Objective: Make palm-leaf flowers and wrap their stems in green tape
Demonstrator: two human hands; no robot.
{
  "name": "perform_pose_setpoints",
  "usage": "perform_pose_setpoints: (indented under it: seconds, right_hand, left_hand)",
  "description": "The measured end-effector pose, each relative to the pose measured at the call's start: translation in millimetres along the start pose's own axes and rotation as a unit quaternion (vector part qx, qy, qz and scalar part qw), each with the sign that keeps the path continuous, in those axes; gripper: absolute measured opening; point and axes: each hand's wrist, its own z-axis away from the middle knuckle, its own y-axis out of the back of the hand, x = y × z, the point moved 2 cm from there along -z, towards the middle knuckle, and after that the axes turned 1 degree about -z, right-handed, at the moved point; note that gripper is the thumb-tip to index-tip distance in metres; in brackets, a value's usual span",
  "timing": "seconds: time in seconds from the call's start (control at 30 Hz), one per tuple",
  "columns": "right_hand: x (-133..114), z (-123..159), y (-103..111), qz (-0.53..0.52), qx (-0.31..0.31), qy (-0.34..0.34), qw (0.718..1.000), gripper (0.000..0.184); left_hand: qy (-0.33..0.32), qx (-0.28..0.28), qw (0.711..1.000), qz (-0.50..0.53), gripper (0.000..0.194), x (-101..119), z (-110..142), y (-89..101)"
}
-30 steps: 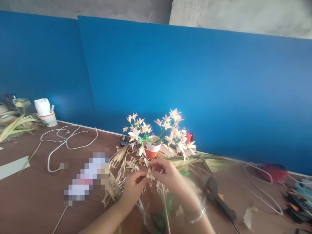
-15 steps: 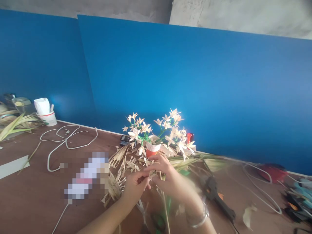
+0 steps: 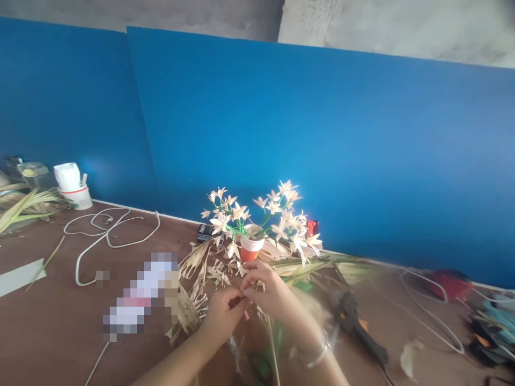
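Note:
My left hand (image 3: pixel 222 312) is closed in a pinch at the front middle of the table. The fingers of my right hand (image 3: pixel 269 288) are bent and meet the left fingertips from the right. A small cream flower, like dried husk, showed between them a second ago; now the fingers hide it. Just beyond stands an orange and white paper cup (image 3: pixel 251 250) with cream flowers (image 3: pixel 287 221) on green stems. Dried husk strips (image 3: pixel 193 268) and loose cut pieces lie around its base. A thin stick (image 3: pixel 274 348) lies below my right wrist.
A black glue gun (image 3: pixel 360 328) lies right of my right arm. On the left are a white cable (image 3: pixel 105 231), a blurred-out item (image 3: pixel 139 294) and a white cup (image 3: pixel 76 197). A red object (image 3: pixel 449 285) sits far right. A blue panel (image 3: pixel 322 134) stands behind the table (image 3: pixel 48 332).
The small flower, seen at the fingertips a second ago, is now hidden. My right fingers spread over the left ones, then drew back into a closer pinch.

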Motion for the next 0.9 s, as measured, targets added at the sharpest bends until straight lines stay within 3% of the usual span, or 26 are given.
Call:
perform_pose_setpoints:
  seconds: [0.07,0.23,0.3,0.4,0.47,0.6,0.9]
  right_hand:
    - [1,-2,1,-0.026,0.019,-0.005,0.999,0.010]
    - [6,-1,13,-0.055,0.112,-0.054,0.991,0.029]
    - [9,1,14,-0.026,0.088,-0.100,0.991,0.039]
    - [10,2,7,0.002,0.006,-0.147,0.989,0.036]
    - [8,2,3,0.005,-0.008,-0.143,0.990,0.026]
    - [6,1,-1,0.017,0.023,-0.128,0.991,0.014]
    - [4,1,5,0.052,0.061,-0.089,0.993,0.014]
  left_hand:
    - [0.013,0.001,1.000,0.021,0.017,-2,-1,-0.2]
    - [0.058,0.042,0.996,0.060,0.020,-5,-5,1.8]
    - [0.074,0.050,0.994,0.066,0.022,-6,-5,2.3]
    - [0.071,0.051,0.994,0.072,0.022,-5,-5,2.5]
    - [0.065,0.050,0.994,0.070,0.021,-6,-4,2.5]
    - [0.069,0.048,0.994,0.068,0.020,-6,-4,2.1]
    - [0.084,0.062,0.993,0.058,0.022,-2,-5,3.5]
